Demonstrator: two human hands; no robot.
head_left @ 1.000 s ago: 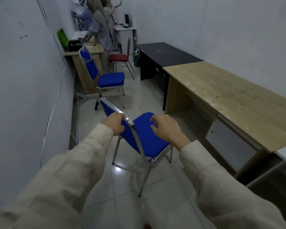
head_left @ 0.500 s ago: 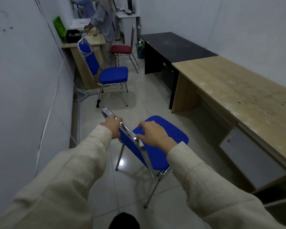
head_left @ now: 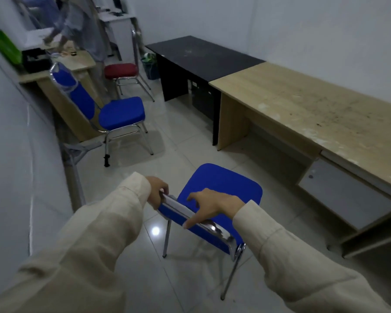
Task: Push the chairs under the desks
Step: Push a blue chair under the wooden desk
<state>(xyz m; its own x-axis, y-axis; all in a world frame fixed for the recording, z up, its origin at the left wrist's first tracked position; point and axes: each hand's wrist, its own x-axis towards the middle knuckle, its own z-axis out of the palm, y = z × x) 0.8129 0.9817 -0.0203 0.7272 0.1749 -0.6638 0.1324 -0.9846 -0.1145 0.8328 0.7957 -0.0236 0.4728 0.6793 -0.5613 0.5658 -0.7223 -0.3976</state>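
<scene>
A blue chair (head_left: 221,184) with a chrome frame stands on the tiled floor just in front of me, its seat turned toward the light wooden desk (head_left: 321,114) on the right. My left hand (head_left: 157,190) grips the left end of the chair's backrest top rail. My right hand (head_left: 212,205) rests on the rail's middle, thumb behind it and fingers spread over the front. A second blue chair (head_left: 120,112) stands further back by the left wall. Beyond it a red chair (head_left: 121,68) faces a black desk (head_left: 203,57).
A small wooden desk (head_left: 77,64) with a black box and green item stands against the left wall, where a person (head_left: 84,23) is working. A bucket (head_left: 150,64) sits beside the black desk. A grey drawer unit (head_left: 339,195) hangs under the wooden desk's right part.
The chair has swung round so its seat points more toward the wooden desk. My view has shifted closer over the backrest; both hands stay on the rail.
</scene>
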